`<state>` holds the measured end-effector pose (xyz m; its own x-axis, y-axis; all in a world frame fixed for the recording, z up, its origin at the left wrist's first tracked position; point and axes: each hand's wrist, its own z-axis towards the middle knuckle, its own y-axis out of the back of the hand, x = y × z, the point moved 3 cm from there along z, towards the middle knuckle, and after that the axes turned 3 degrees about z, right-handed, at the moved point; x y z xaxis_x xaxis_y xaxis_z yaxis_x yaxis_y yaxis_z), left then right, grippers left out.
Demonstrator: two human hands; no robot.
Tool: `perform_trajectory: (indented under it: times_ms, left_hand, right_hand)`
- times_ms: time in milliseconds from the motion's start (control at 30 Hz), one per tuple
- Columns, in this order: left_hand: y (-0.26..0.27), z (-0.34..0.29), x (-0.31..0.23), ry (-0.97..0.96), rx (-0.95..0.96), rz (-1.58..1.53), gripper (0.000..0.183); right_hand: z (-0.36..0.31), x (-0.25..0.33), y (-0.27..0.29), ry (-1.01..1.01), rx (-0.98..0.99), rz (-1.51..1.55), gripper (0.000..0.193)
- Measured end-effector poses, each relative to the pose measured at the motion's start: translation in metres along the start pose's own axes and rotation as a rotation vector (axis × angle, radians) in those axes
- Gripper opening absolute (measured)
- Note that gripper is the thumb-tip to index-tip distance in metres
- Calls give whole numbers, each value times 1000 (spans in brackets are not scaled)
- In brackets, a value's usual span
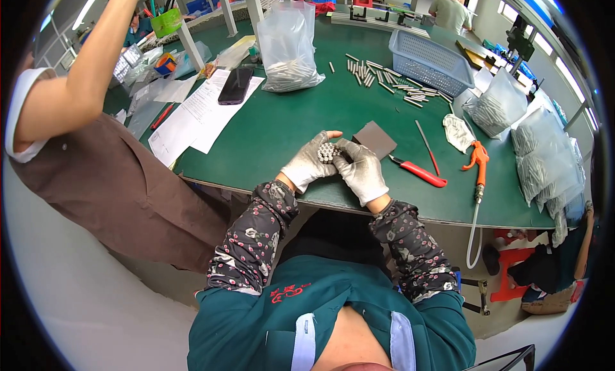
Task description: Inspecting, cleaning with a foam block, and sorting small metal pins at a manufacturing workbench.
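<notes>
A bundle of short metal pins (327,153) is held between both hands near the table's front edge, its round ends showing. My left hand (309,166), in a greyish-white work glove with a bare fingertip showing, wraps the bundle from the left. My right hand (362,172), gloved likewise, presses its fingers against the bundle's right side. Just beyond the right hand lies a dark brown square block or pad (375,140). To its right are a red-handled cutting tool (419,172) and a thin file-like tool (427,147). Loose metal pins (365,72) lie scattered farther back.
A blue plastic basket (430,62) stands behind the loose pins. Bags of pins (291,70) sit at the back, with more bags (544,153) at right. An orange air gun (477,159) trails a hose. A phone (236,86) lies on papers; another person (115,172) stands at left.
</notes>
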<state>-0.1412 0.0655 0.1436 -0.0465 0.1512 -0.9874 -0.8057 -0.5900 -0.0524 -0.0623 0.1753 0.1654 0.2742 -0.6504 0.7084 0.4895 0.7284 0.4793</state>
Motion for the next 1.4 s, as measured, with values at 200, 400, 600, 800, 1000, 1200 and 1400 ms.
perform_trajectory:
  times_ms: [200,400,600,800,1000,1200,1400]
  left_hand:
    - [0,5,6,-68,-41,181,72]
    - [-3,-1,-3,44,-22,174,71]
    - [-6,0,-8,65,-33,176,68]
    - [-3,1,-1,127,-41,239,64]
    - [-1,-2,0,-38,-132,202,46]
    - [-7,-2,1,53,-132,-36,37]
    - [-2,2,4,113,-106,283,42]
  right_hand:
    - [1,-6,5,-36,67,8,27]
    - [17,17,34,-12,52,-170,23]
    - [26,3,47,-26,61,-822,53]
    - [24,-18,41,-71,157,-749,55]
    - [9,47,34,346,56,-511,33]
    - [5,53,29,410,100,-527,28]
    - [22,40,49,251,-76,-615,26]
